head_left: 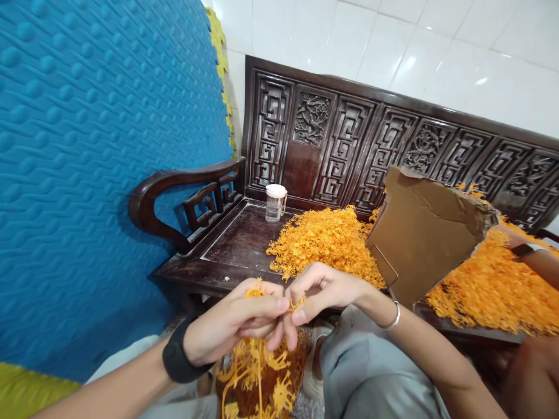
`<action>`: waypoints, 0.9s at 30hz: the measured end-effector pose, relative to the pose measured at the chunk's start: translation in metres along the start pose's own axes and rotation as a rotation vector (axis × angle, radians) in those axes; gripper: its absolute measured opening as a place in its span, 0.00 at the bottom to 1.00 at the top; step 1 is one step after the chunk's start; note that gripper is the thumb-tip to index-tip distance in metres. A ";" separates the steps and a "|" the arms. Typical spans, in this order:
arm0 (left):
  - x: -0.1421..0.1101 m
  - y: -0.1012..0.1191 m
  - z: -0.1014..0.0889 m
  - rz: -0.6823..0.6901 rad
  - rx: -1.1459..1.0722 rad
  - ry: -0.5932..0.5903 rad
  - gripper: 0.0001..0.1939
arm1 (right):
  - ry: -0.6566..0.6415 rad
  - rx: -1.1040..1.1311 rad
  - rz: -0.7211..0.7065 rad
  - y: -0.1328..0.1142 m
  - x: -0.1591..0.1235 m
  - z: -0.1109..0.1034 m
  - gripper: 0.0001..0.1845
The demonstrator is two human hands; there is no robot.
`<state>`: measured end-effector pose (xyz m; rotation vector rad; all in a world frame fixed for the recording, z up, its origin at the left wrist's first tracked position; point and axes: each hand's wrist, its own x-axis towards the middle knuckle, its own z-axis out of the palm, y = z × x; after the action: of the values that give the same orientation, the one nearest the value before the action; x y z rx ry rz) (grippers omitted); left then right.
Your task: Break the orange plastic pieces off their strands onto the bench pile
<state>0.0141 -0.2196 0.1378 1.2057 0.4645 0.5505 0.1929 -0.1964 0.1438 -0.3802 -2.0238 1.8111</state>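
Observation:
My left hand (pixel 236 323) is closed round a bunch of orange plastic pieces (pixel 255 364) that hang down from it in strings. My right hand (pixel 321 291) pinches a small orange piece at the top of that bunch, fingertip to fingertip with the left. A black band sits on my left wrist and a silver bangle on my right. Both hands hover over my lap, just in front of the dark wooden bench (pixel 244 241).
A heap of orange pieces (pixel 327 238) lies on the bench seat, a second heap (pixel 493 288) to the right behind a torn cardboard sheet (pixel 423 233). A clear jar with a white lid (pixel 276 202) stands near the backrest. Blue foam mat (pixel 87 163) at left. Another person's arm (pixel 541 262) at right.

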 end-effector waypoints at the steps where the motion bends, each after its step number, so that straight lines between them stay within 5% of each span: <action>1: 0.000 0.000 0.001 -0.008 0.004 0.005 0.15 | 0.000 0.003 0.002 0.000 0.000 0.000 0.13; 11: -0.003 -0.002 0.005 -0.020 0.003 0.066 0.16 | -0.021 0.049 0.072 -0.001 -0.001 -0.001 0.15; 27: -0.010 -0.002 0.016 -0.035 -0.104 -0.047 0.16 | -0.111 0.080 -0.054 -0.002 -0.001 0.004 0.07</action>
<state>0.0167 -0.2379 0.1412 1.1063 0.4119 0.5092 0.1918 -0.2007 0.1450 -0.2040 -2.0059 1.9110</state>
